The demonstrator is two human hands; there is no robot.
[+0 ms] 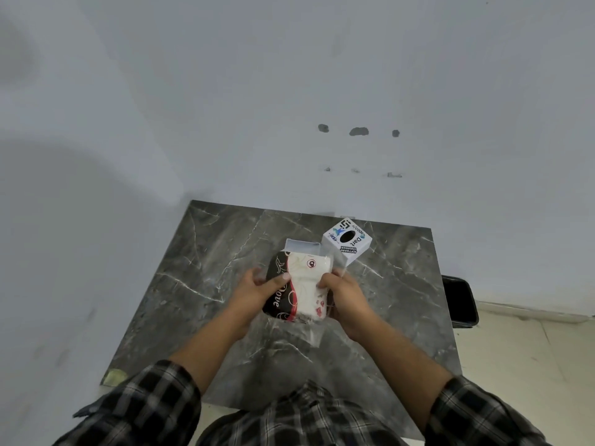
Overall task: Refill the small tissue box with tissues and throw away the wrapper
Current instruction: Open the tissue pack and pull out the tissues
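Note:
A pack of tissues [304,284] in a white, black and red plastic wrapper is held over the dark marble table [206,252]. My left hand [257,289] grips its black left side. My right hand [343,294] grips its right side. Clear plastic flaps of the wrapper stick out at the pack's far end and near end. The small white tissue box [347,241], printed with stickers and with a dark oval hole on top, stands on the table just beyond and right of the pack.
A black bin [460,300] stands on the pale floor at the table's right edge. White walls close in behind the table and on its left.

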